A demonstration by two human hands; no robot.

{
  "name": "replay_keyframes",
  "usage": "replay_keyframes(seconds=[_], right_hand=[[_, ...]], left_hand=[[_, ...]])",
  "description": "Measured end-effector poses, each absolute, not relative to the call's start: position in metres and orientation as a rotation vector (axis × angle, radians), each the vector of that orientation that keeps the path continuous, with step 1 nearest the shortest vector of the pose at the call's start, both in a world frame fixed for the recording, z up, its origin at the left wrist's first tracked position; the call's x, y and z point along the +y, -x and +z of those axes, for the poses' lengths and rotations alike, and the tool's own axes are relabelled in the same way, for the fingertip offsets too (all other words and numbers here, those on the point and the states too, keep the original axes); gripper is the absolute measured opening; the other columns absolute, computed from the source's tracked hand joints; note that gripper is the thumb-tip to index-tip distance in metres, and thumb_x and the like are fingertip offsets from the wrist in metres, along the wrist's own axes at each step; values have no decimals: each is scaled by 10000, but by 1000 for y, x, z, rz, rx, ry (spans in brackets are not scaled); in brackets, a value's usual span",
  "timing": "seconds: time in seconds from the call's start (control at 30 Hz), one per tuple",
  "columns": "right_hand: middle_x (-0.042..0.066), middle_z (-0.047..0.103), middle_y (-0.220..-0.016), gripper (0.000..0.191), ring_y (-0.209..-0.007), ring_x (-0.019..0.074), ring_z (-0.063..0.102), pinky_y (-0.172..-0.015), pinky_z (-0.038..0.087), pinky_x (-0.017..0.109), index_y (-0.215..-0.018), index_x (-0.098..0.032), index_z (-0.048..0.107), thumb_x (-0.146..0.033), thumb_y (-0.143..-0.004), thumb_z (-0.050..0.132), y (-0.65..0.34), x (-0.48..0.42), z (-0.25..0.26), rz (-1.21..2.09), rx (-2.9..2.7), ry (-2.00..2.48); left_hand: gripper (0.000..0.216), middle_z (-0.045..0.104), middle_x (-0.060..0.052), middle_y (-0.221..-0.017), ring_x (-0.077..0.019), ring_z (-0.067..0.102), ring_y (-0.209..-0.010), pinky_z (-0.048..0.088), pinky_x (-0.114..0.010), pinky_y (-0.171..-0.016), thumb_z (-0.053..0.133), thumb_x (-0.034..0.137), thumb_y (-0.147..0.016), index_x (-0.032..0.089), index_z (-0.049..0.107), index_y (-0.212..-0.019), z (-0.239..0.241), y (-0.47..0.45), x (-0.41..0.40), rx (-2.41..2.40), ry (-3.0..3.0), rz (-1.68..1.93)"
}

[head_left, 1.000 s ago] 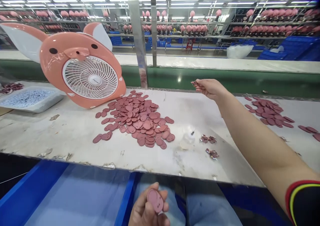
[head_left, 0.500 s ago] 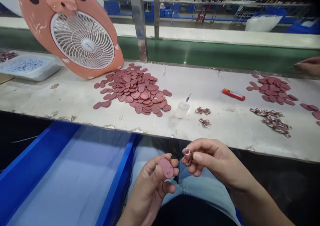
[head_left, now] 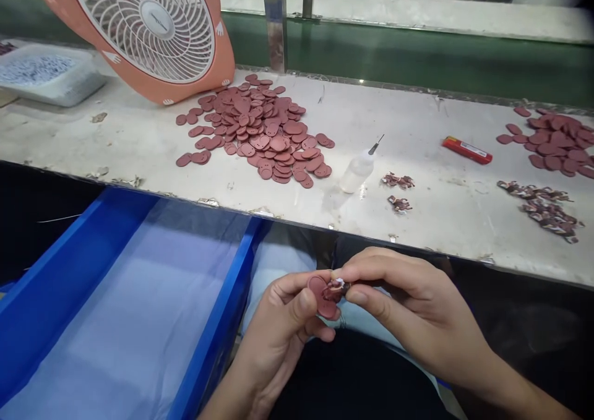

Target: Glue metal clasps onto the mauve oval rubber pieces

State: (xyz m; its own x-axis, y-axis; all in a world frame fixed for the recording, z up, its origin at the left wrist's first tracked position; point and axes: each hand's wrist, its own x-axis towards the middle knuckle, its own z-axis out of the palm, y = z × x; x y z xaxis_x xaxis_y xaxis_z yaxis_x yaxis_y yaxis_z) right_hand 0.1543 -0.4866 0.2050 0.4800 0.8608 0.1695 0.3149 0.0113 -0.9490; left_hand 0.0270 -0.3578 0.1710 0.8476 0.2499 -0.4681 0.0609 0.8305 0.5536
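A: In the head view, where does the oval piece (head_left: 320,300) sit against the fingers?

B: In the left hand (head_left: 284,316), held low in front of the lap. The left thumb (head_left: 301,306) presses near its left edge, the index finger runs along its top, and other fingertips show behind and below it. Its face is tilted toward the camera.

A: And the right hand (head_left: 413,308)?

B: Thumb and index pinch a small brown-and-white part (head_left: 335,288) by its right end. The rest of the part reaches over the oval piece's right side. Whether they touch, I can't tell; they overlap from here.

A: What's on the bench (head_left: 223,194) beyond them?

B: A pile of dark pink ovals (head_left: 264,137), with a clear bottle (head_left: 357,172) to its right, its thin tip pointing up. Just right of the bottle lie two little clusters of brown bits (head_left: 398,181), one nearer the edge.

A: Further right?

B: A red packet (head_left: 466,150), more clusters, and a second pile of ovals (head_left: 559,140).
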Motion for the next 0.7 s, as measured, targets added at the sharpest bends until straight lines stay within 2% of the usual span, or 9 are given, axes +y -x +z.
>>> replay_keyframes(seconds=[0.7], right_hand=[[-23,734,-921,176,-828,84,684,-760,537,170,-1075,-227,697,-119,-953,633,-158,-484,213,595,-1166,1608]], left_hand=[[386,650,-12,-652,-84,572,-590,532,-142,-493,876,469,-657,150,813,-865,173,-29,-356,596,-571,59]])
